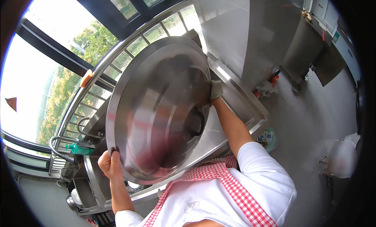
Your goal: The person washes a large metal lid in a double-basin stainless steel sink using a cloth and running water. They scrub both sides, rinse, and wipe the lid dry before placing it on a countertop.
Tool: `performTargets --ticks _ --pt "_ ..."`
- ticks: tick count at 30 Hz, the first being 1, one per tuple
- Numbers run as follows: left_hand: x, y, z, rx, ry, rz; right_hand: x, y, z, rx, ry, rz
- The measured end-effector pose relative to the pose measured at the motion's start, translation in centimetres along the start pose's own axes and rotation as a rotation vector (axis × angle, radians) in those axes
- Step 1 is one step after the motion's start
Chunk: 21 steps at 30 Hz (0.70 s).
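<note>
A large domed stainless steel lid [164, 109] with a dark loop handle [200, 121] is tilted up in front of me over a steel sink counter. My left hand [111, 163] grips its rim at the lower left, thumb on the near face. At the lid's right side, my right hand [207, 93] presses a pale cloth [216, 89] against the surface; its fingers are blurred and partly hidden by the cloth and the lid's reflections.
Steel sink basins [85, 188], a curved faucet [60, 152] and a green pump bottle [80, 149] stand at left. Window railing [97, 77] runs behind the lid. A steel counter edge [241, 88] lies right; a bin [268, 140] stands on the floor.
</note>
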<state>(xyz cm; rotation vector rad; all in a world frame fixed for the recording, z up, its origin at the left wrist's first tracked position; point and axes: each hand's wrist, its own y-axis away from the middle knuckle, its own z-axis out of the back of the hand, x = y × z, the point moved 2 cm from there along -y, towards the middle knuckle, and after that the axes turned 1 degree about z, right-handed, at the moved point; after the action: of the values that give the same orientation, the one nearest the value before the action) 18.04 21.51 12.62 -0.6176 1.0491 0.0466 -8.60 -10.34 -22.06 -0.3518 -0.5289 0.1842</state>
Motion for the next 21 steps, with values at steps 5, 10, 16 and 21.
performTargets --ticks 5,10,16,21 --pt "-0.6 0.4 -0.6 0.028 0.022 -0.022 2.3 7.1 -2.2 0.134 -0.516 -0.160" --pt "-0.5 0.4 -2.1 -0.038 0.129 -0.007 9.4 9.8 2.0 0.019 -0.761 -0.341" --pt "-0.1 0.5 -3.8 -0.115 0.341 0.083 17.1 12.2 6.4 -0.172 -0.885 -0.460" --pt "0.0 0.1 -5.2 -0.194 0.374 0.091 23.8 12.7 11.3 -0.232 -0.862 -0.282"
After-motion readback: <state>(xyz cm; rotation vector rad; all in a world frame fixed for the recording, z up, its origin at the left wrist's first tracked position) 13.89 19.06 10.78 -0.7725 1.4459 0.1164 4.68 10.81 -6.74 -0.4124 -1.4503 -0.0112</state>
